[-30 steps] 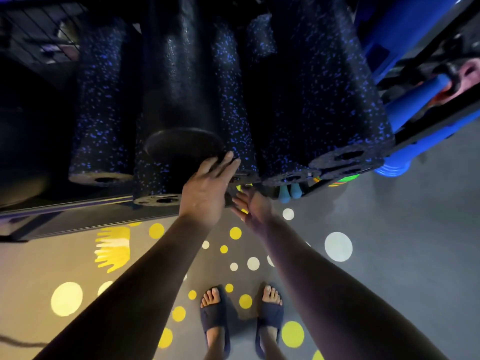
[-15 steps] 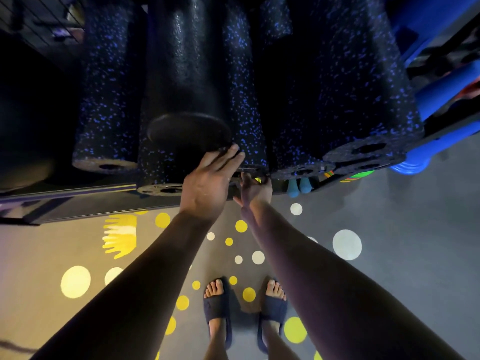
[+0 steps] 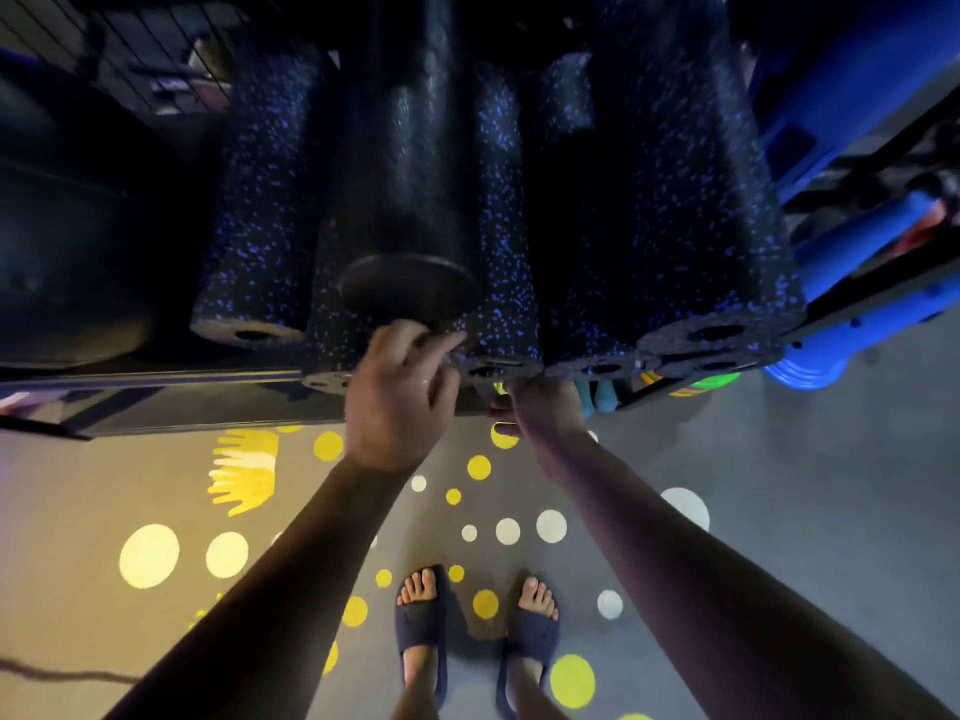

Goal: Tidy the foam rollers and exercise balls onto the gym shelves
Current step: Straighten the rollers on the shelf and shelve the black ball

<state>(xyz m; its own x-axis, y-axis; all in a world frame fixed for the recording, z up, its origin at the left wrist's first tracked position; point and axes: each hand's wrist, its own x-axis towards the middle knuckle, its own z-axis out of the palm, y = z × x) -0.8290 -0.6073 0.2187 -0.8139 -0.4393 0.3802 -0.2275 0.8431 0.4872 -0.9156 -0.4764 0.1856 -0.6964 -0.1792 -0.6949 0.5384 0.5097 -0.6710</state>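
Several black foam rollers with blue speckles lie side by side on a dark shelf [image 3: 156, 379], their ends facing me. A plain black roller [image 3: 410, 288] rests on top of them in the middle. My left hand [image 3: 400, 402] reaches up, and its fingertips touch the lower rim of the plain roller's end. My right hand [image 3: 545, 415] is under the end of a speckled roller [image 3: 498, 283] at the shelf's front edge. Its fingers are hidden behind that end.
More speckled rollers are stacked at the right [image 3: 675, 226], and one lies at the left [image 3: 254, 241]. Blue rollers [image 3: 857, 241] sit on a rack further right. A large dark rounded shape [image 3: 67, 283] fills the shelf's left. My sandalled feet [image 3: 421, 615] stand on the dotted floor.
My right hand has risen from below the shelf to the underside of the speckled roller's end. My left hand stays at the plain roller's end, fingers slightly more bent.
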